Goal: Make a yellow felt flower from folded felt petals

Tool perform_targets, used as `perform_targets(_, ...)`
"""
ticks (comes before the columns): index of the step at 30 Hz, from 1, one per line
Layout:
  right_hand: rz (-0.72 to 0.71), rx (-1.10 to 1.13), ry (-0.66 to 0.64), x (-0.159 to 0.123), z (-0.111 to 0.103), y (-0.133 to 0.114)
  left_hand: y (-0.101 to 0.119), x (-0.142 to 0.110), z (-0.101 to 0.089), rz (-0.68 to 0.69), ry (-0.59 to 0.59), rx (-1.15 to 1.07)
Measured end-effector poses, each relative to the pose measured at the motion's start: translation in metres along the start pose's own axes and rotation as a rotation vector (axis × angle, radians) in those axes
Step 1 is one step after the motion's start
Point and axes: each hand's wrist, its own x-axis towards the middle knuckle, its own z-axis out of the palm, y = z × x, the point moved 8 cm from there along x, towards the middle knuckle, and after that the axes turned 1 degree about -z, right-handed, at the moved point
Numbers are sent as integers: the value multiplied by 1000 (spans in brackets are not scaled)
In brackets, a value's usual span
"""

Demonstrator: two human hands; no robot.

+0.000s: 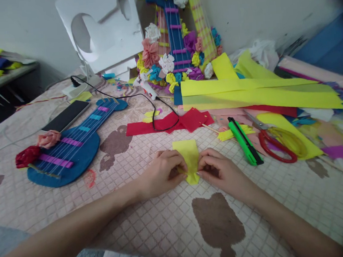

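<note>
A small yellow paper piece [188,153], which looks like crepe paper or thin felt, lies on the patterned cloth between my hands. Its near end is gathered into folds. My left hand [169,169] pinches the left edge of that end between thumb and fingers. On the opposite edge, my right hand [218,166] has its fingertips closed. Just beyond the hands lie red pieces [159,125] with a black cable across them. To the right of my right hand rests a green box cutter [244,142], with red-handled scissors [277,147] beside it.
A blue guitar-shaped craft [79,140] with flowers lies at the left, near a dark phone [66,115]. A hot glue gun [145,84] stands behind, before a flower-covered guitar craft [177,36]. Long yellow sheets [247,98] and scraps spread across the right side.
</note>
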Motion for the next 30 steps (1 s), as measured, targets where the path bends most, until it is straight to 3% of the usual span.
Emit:
perform_targets(4, -36, 25, -69, -2, -1, -5, 6, -3, 0, 68, -61, -13)
perform_targets(8, -38, 16, -89, -2, -2, -5, 3, -2, -4, 50, -64, -5)
perform_targets(16, -19, -64, 58, 0, 3, -2, -3, 3, 2, -50, 21, 45)
perform_targets(30, 29, -121, 74, 2, 5, -3, -5, 5, 4, -125, 51, 100)
